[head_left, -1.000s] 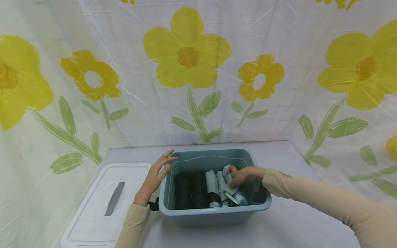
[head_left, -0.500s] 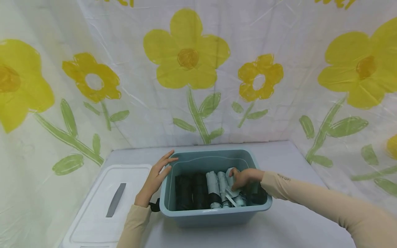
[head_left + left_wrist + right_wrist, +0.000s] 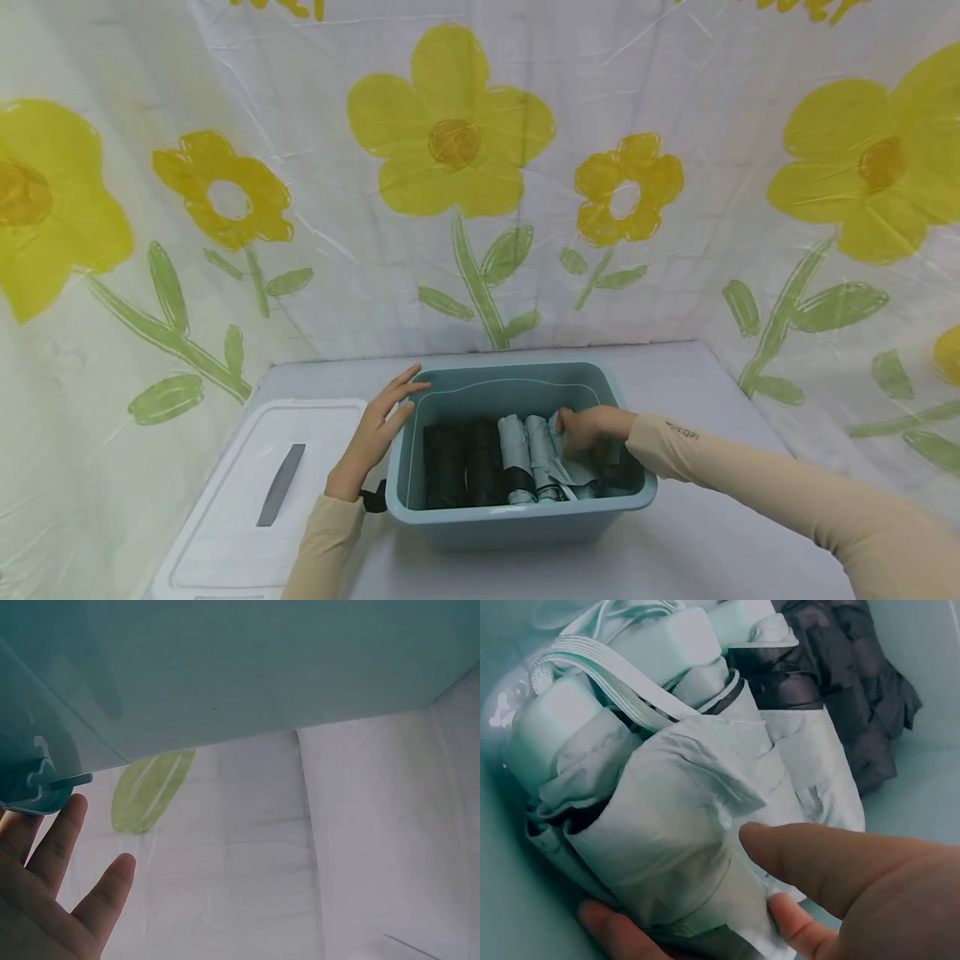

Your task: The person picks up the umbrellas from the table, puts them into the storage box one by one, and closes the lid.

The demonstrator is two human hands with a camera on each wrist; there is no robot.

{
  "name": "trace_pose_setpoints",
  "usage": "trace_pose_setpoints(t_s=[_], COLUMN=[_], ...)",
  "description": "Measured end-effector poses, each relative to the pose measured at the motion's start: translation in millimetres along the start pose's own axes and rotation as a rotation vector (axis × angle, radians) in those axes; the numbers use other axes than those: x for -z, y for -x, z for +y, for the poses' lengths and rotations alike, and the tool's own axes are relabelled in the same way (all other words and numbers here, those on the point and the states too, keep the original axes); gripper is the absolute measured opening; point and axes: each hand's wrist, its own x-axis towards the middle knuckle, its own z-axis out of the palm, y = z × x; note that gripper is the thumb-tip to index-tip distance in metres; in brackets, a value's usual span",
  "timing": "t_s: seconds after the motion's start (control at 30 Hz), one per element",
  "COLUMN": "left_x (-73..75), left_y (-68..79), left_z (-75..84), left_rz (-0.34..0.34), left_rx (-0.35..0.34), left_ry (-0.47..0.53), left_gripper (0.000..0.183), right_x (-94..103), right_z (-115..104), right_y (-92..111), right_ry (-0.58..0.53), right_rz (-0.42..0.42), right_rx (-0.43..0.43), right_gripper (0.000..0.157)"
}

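Note:
A blue-green plastic bin [image 3: 517, 514] stands on the table, with several folded umbrellas side by side in it. My left hand [image 3: 375, 433] rests at its left rim, fingers spread and fairly straight; in the left wrist view, fingers [image 3: 52, 851] touch the rim from outside. Inside the bin's right part, my right hand [image 3: 592, 429] grips a pale umbrella [image 3: 679, 817], thumb on top and fingers at its side. White handles and a strap [image 3: 622, 679] show at that umbrella's end. Left of it lie pale umbrellas [image 3: 515, 450] and black umbrellas [image 3: 482, 462].
A white lid [image 3: 232, 492] with a grey handle [image 3: 281, 485] lies left of the bin. A white sheet with painted yellow flowers [image 3: 453, 142] hangs behind the table. Table surface [image 3: 712, 533] shows to the right of the bin.
My right hand has lowered the pale umbrella deeper into the bin's right side, beside the other pale ones. My left hand has stayed at the rim.

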Motion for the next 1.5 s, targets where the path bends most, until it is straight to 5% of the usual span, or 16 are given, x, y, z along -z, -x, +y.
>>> trace_pose_setpoints(t_s=[0.3, 0.83, 1.0, 1.27, 1.5], left_x=[0.6, 11.2, 11.2, 7.5, 10.2], left_y=[0.0, 5.9, 10.0, 19.2, 27.3], left_z=[0.0, 52.0, 46.4, 9.3, 9.3], left_rz=[-0.009, 0.007, 0.024, 0.062, 0.106], left_rx=[0.009, 0.087, 0.073, 0.075, 0.080], left_ry=[-0.021, -0.060, -0.065, -0.114, -0.158], left_gripper=[0.034, 0.031, 0.031, 0.034, 0.037], right_x=[14.3, 41.5, 47.6, 56.9, 60.8], right_z=[-3, -2, 1, 6, 17], right_y=[5, 24, 30, 41, 51], right_ry=[0.205, 0.035, -0.014, -0.049, -0.072], right_rz=[0.022, -0.031, -0.042, 0.038, 0.159], right_rx=[0.101, 0.148, 0.204, 0.342, 0.447], right_gripper=[0.030, 0.033, 0.037, 0.035, 0.039])
